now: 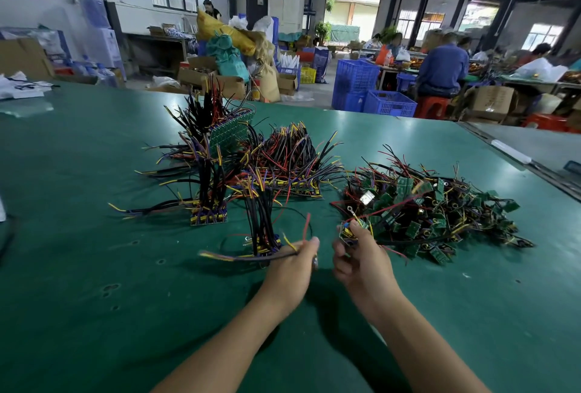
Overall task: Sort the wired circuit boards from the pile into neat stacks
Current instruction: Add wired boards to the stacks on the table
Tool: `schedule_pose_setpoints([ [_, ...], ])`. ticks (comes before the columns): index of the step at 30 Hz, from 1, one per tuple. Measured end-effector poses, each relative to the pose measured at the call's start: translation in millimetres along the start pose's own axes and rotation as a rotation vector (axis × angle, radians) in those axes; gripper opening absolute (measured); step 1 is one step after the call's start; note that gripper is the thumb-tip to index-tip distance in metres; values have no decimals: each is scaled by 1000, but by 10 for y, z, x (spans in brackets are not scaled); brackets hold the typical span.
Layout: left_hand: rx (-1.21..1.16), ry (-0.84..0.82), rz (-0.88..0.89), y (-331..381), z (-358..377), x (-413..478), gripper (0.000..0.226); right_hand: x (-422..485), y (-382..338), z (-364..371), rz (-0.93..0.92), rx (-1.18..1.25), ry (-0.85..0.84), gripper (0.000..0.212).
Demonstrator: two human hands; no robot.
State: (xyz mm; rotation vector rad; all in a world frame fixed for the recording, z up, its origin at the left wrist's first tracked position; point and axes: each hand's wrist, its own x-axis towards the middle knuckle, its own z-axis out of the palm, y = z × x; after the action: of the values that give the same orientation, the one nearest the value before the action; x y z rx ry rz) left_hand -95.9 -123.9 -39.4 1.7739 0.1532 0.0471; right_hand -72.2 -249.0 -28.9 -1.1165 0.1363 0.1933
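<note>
On the green worktop, sorted stacks stand left. Your left hand pinches the wires of a near bundle. Your right hand pinches one wired board beside the loose pile, right. Likely next: align it onto that bundle.

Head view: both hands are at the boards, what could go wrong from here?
1. The right hand pinches a small wired board at the edge of the loose pile. Tangled leads there could snag and drag neighbouring boards along.
2. The left hand grips a wire bundle right at the nearest stack. A tug might tip that stack.
3. The tall stack stands close by with long upright leads. A passing brush could topple it.
</note>
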Motion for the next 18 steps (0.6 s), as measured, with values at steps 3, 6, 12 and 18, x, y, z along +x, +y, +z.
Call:
schedule_pose_setpoints([
  [3,482,-7,190,-38,5,-64,49,38,-14,-31,-55,-43,60,26],
  [6,814,43,304,-99,48,-33,49,47,-24,-48,-118,-51,76,28],
  [12,863,44,356,-280,84,74,32,12,-57,-44,-119,-91,135,19],
  [18,664,100,421,-267,53,111,45,51,-53,-95,-69,-230,251,38],
])
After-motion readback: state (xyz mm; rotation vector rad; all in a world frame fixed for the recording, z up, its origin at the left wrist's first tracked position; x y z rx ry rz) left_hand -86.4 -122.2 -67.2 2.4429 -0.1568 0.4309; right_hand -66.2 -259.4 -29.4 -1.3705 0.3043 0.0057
